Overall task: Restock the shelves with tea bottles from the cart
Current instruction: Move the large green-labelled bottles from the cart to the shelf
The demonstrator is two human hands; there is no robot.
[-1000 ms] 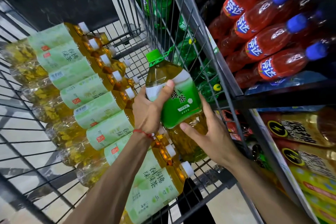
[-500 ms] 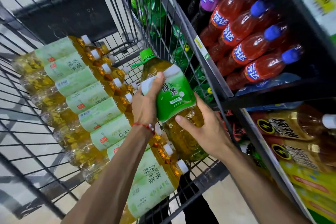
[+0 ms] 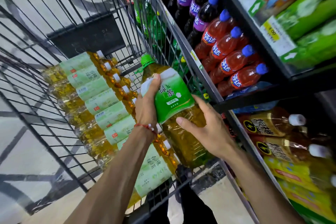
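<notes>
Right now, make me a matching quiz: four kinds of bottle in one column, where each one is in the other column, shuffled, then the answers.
Column one:
1. green-capped tea bottle
2. pale-label tea bottles
3. red soda bottles
4. lightning-logo bottles

Column two:
A. under the black shelf board
B. gripped by the left hand and right hand
C. lying in a row in the cart
D. on top of the black shelf board

Pairs: 1-B, 2-C, 3-D, 4-A

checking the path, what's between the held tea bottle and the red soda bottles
The cart's wire wall and the shelf's front rail separate tea bottle from soda bottles; head view shows it.
</notes>
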